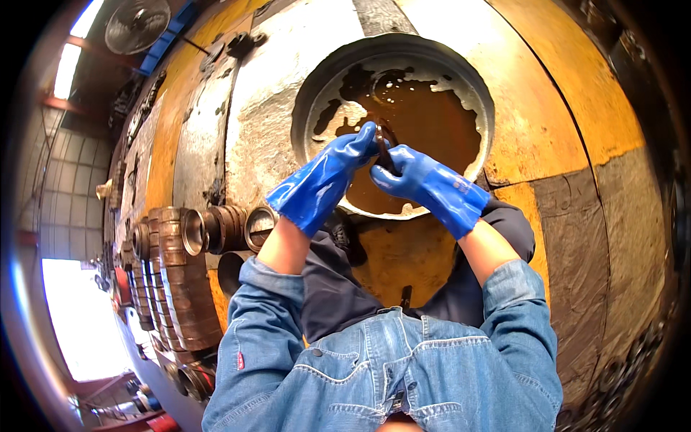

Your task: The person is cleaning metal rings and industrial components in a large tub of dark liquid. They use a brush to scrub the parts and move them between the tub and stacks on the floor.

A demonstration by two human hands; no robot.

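Both my hands wear long blue rubber gloves and meet over a wide round metal basin [486, 108]. Shallow brown, murky liquid [446, 133] lies in the basin, with some foam and dark patches. Between my hands is a dark, wet-looking metal ring [382, 137], seen nearly edge-on. My left hand [342, 158] grips its left side, thumb on top. On the other side my right hand [417, 176] has its fingers closed around the ring's lower right part. The gloves hide much of the ring, and it is held above the liquid.
Stacks of brown metal rings [173, 266] stand close on my left, some lying on their sides near my left forearm. Small dark parts [241, 45] lie on the worn, yellow-and-grey floor plates [533, 86]. A fan [137, 25] stands at the far left. More dark rings [612, 374] line the right edge.
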